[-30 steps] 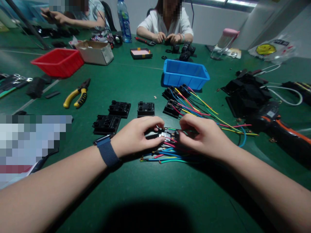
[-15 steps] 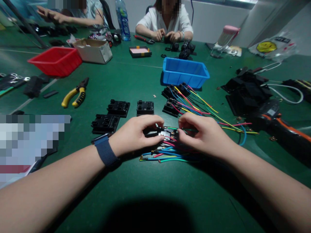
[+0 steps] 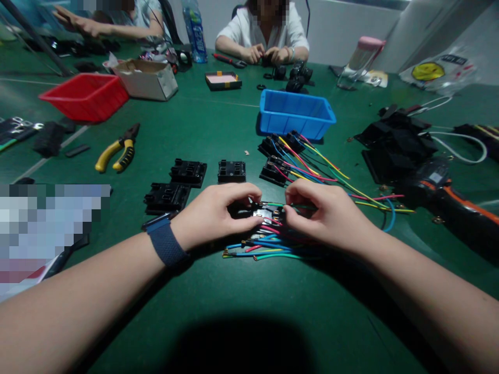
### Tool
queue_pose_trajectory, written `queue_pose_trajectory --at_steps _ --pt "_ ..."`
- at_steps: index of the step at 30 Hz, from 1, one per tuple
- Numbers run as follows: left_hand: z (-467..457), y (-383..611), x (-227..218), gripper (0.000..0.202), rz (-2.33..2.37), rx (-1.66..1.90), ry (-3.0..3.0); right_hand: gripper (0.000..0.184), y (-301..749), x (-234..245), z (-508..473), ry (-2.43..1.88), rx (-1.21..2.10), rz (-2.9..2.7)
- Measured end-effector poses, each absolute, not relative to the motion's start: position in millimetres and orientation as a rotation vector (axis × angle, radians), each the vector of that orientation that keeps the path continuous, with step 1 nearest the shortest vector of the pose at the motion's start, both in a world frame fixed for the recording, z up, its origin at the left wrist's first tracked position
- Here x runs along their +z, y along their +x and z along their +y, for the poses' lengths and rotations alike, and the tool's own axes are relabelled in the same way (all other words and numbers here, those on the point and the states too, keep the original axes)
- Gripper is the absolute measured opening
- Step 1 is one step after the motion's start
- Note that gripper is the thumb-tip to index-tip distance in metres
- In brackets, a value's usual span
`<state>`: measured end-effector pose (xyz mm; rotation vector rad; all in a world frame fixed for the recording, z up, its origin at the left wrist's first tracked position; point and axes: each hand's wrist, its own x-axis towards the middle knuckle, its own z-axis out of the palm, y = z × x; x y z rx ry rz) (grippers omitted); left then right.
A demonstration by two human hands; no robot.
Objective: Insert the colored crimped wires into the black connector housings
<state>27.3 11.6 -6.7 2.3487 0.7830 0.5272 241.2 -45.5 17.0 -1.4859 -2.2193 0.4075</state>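
Observation:
Between my hands lies a small black terminal block (image 3: 267, 214) with metal contacts and red wires. My left hand (image 3: 214, 214), a dark blue watch strap at its wrist, is closed on the block's left side, thumb in front. A green wire (image 3: 276, 204) runs across the block's back edge, pinched by my right hand (image 3: 325, 209) between thumb and forefinger. Loose blue, red and green wires (image 3: 268, 254) with metal ends lie just in front. Behind are wired black blocks (image 3: 274, 170) and several bare ones, among them a block (image 3: 231, 171) near my left knuckles.
A blue bin (image 3: 296, 122) stands behind the wired blocks. Yellow-handled pliers (image 3: 119, 150) and a red bin (image 3: 88, 96) are to the left. A black-and-orange power tool (image 3: 448, 208) and black housings (image 3: 393, 148) lie right. Two people sit across the green table (image 3: 195, 117).
The view has shifted slightly, so the surroundings sit a little further left and up. My hands keep nearly the same grip on the block and the green wire.

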Motion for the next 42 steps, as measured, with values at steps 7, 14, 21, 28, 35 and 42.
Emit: queue_pose_trajectory --at_steps 7,14,21,28,35,42 --pt "12.0 27.6 -5.9 0.025 0.785 0.522 2.337 0.004 241.0 17.3 -46.4 -1.474 0.42 -2.218" --pt "12.7 27.7 -6.4 0.024 0.77 0.548 2.34 0.004 240.9 17.4 -46.7 -1.484 0.418 -2.216" --pt "12.1 27.2 -5.5 0.024 0.773 0.549 2.331 0.004 240.5 16.7 -47.1 -1.48 0.426 -2.212" --pt "12.6 28.0 -5.3 0.024 0.773 0.539 2.3 0.003 241.0 16.9 -47.2 -1.461 0.403 -2.221" --pt "12.5 27.5 -5.9 0.024 0.774 0.527 2.291 0.004 241.2 16.7 -47.9 -1.46 0.408 -2.218" --pt "12.4 27.7 -5.5 0.023 0.77 0.532 2.294 0.003 241.2 15.7 -47.2 -1.465 0.407 -2.231"
